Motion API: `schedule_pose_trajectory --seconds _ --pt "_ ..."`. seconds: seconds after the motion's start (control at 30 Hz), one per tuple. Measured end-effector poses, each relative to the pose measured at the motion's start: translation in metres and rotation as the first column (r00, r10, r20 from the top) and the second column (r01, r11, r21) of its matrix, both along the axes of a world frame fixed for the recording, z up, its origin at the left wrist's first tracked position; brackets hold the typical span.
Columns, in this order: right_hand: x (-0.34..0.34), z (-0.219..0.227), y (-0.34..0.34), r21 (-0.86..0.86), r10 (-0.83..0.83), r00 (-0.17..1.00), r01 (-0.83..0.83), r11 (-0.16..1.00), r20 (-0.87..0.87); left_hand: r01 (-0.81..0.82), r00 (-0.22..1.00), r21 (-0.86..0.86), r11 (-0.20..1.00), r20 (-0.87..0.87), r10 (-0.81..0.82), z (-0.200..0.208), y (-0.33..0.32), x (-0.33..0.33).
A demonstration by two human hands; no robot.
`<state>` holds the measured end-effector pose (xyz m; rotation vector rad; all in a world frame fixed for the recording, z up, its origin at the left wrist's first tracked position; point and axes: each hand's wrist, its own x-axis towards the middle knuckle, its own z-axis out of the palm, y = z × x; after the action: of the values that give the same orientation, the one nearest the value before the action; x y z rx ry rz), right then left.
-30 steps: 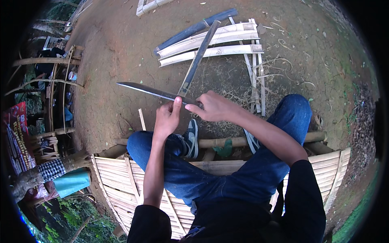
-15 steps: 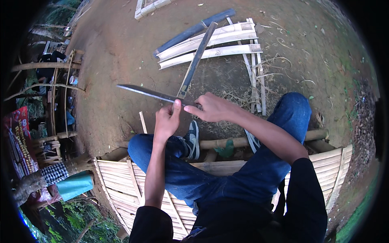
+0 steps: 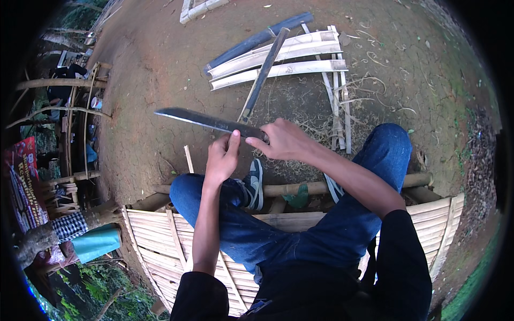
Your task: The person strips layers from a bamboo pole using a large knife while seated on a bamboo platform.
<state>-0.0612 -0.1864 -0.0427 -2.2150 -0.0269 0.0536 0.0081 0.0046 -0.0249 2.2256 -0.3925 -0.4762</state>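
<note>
The right hand [image 3: 286, 140] is wrapped tight around the handle end of a big knife [image 3: 198, 119]. The left hand [image 3: 219, 159] has its thumb on the blade (I can't tell what its fingers hold). The knife points left, across the near end of a dark bamboo strip [image 3: 266, 69]. Pale bamboo pieces [image 3: 310, 67] lie farther off.

Open ground [image 3: 136, 155] left of knife [image 3: 206, 121]; bamboo strip [image 3: 266, 70] blocks ahead
</note>
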Motion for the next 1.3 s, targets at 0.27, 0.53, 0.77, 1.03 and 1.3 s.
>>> schedule_pose_trajectory --seconds 0.27,0.53,0.77,1.03,1.3 --pt "0.001 -0.003 -0.001 0.122 0.02 0.999 -0.017 0.992 -0.025 0.004 0.999 0.066 0.998 0.039 -0.007 -0.004 0.003 0.0" --pt "0.0 0.002 -0.001 -0.08 -0.081 0.987 0.093 0.992 0.141 0.0 0.969 0.242 0.97 0.241 -0.06 0.02 -0.007 -0.005" --pt "0.005 -0.004 -0.008 0.048 -0.042 0.991 0.048 0.998 -0.128 0.018 0.984 0.172 0.985 0.173 -0.048 0.018 -0.015 -0.01" --pt "0.013 -0.005 -0.015 0.098 -0.101 0.992 0.108 0.989 -0.074 0.058 0.984 0.216 0.975 0.153 -0.092 0.021 -0.008 -0.005" --pt "0.001 -0.006 -0.001 0.034 0.137 0.991 -0.137 0.99 0.007 0.166 0.955 0.025 0.986 0.245 -0.167 0.015 0.001 -0.006"
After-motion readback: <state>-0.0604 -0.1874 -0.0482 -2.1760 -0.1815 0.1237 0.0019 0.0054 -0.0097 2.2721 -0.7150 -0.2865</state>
